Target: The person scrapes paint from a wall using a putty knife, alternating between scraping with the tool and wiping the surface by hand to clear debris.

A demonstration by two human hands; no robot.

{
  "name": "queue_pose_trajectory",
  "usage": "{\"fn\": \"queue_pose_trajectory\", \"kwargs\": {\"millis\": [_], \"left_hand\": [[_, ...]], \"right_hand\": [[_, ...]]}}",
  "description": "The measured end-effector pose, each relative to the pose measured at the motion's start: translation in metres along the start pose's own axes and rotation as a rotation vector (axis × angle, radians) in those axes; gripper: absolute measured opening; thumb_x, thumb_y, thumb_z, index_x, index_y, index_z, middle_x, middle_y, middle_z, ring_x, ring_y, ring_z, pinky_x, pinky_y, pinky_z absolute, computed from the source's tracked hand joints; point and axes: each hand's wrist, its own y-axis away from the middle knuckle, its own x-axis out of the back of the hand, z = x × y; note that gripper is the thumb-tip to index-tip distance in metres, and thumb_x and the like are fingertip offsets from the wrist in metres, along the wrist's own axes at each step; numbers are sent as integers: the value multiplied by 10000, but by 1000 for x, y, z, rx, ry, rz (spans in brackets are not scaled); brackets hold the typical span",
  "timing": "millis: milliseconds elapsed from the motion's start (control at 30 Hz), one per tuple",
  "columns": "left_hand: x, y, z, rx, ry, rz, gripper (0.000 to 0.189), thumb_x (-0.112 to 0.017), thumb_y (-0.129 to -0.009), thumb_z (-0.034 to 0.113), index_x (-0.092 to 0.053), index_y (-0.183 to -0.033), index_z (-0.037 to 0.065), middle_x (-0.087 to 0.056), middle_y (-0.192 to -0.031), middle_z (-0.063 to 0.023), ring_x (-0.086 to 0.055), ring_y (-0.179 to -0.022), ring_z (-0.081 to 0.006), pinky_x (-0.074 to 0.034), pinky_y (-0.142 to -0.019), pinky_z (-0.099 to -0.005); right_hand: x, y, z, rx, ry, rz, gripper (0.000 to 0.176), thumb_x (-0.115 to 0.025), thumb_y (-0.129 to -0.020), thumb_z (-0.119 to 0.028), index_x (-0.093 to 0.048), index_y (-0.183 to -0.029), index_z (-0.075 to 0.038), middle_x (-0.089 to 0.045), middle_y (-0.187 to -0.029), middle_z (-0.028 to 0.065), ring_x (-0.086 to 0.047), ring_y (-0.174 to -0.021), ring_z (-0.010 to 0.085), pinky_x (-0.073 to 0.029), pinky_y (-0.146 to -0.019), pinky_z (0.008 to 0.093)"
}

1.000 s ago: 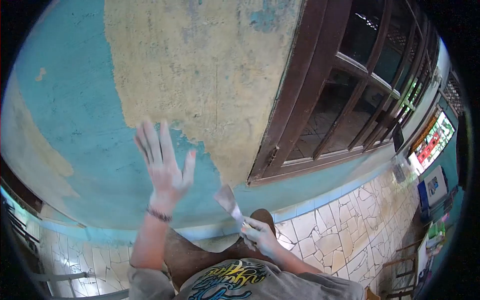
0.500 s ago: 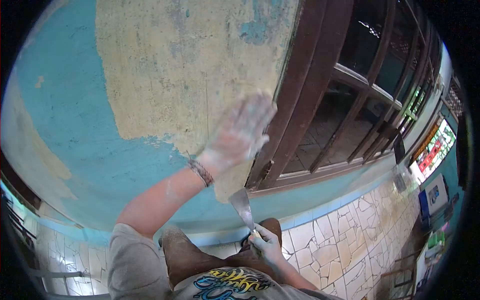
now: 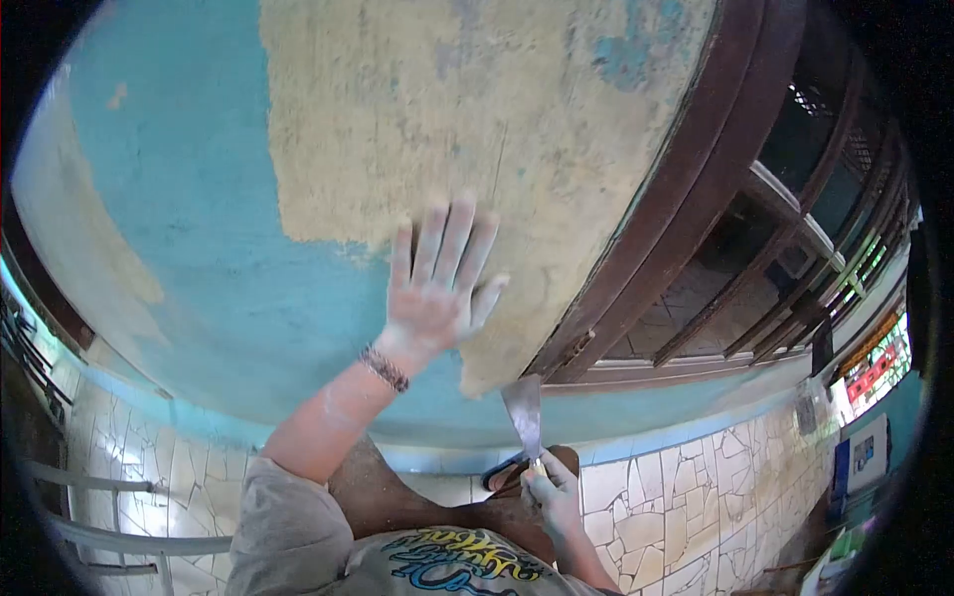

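My left hand (image 3: 432, 298) lies palm down with fingers spread against the wall, over the lower edge of a bare cream patch (image 3: 378, 149) that borders turquoise paint (image 3: 189, 189). White powder coats its fingers, and a braided bracelet circles the wrist. Lower right, my right hand (image 3: 550, 492) is closed round the handle of a putty knife (image 3: 525, 412). The knife's flat metal blade points up toward the wall, below the corner of the brown window frame (image 3: 636, 268).
Right of the patch are glass panes with wooden bars. My knees are bent above a floor of irregular pale tiles (image 3: 686, 497). A grey metal rack or chair (image 3: 139, 541) stands lower left. Framed pictures (image 3: 867, 452) and a bright window (image 3: 874, 368) are at far right.
My left hand has moved left, away from the window frame, and its fingers have spread. The view has shifted, and the putty knife stays in my right hand.
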Motion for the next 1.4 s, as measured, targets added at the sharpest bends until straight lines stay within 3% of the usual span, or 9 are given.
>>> {"fn": "queue_pose_trajectory", "kwargs": {"millis": [67,200,467,667,867,1000,1200,1300,1400], "left_hand": [[-15,74,6,-42,-30,-82,699,-526,-892,466,-366,-1453,82,-242,-1547,-167,-159,-1448,-354,-71,-1158,-550],[-21,166,7,-65,-7,-217,690,-592,-858,426,-406,-1431,90,-274,-1535,-164,-166,-1450,-335,-73,-1156,-555],[30,53,-64,172,4,-30,729,-586,-877,393,-333,-1460,35,-240,-1542,-192,-145,-1451,-357,-86,-1157,-540],[10,146,-28,197,104,-170,774,-594,-876,381,-292,-1451,-41,-213,-1536,-238,-144,-1441,-399,-90,-1156,-539],[32,112,-44,270,148,-164,715,-594,-885,324,-307,-1460,11,-186,-1549,-225,-142,-1440,-401,-81,-1155,-543],[26,121,-32,296,169,-142,714,-582,-896,314,-282,-1475,22,-161,-1556,-220,-89,-1447,-406,-57,-1151,-558],[15,177,-3,293,168,-294,738,-578,-897,335,-260,-1481,15,-146,-1557,-229,-71,-1450,-404,-44,-1147,-572],[17,170,5,305,286,-328,745,-577,-896,350,-259,-1481,14,-154,-1561,-210,-71,-1453,-392,-41,-1146,-577],[11,140,3,166,165,-314,747,-572,-897,361,-260,-1482,15,-159,-1566,-187,-67,-1458,-375,-36,-1147,-576]], "right_hand": [[-12,3,-14,-33,-16,-2,446,-545,-904,-47,-472,-1342,-8,-519,-708,-8,-452,-473,64,-371,-406,212],[-11,4,-10,-57,40,-32,481,-549,-901,-41,-450,-1371,-30,-537,-727,1,-473,-481,70,-379,-399,206],[-21,13,-3,-132,126,-64,519,-541,-862,4,-454,-1372,-34,-541,-726,-3,-487,-511,76,-377,-407,212],[-36,26,5,-161,171,-52,472,-552,-851,10,-499,-1319,-29,-526,-714,-9,-477,-505,69,-365,-409,216],[-41,41,14,-153,200,-14,357,-543,-852,19,-563,-1206,-25,-490,-680,-28,-442,-457,49,-334,-402,209],[-38,48,28,-192,139,18,482,-560,-844,23,-516,-1319,-45,-523,-731,-12,-462,-480,58,-357,-412,210],[-34,42,39,-179,169,-20,544,-568,-835,28,-469,-1365,-39,-542,-767,0,-472,-498,61,-366,-417,207],[-29,36,43,-143,130,-33,560,-567,-831,31,-457,-1375,-41,-556,-785,0,-473,-510,57,-370,-422,206],[-24,32,42,-147,153,-34,566,-559,-834,34,-447,-1384,-42,-571,-805,4,-475,-516,56,-374,-429,201]]}}
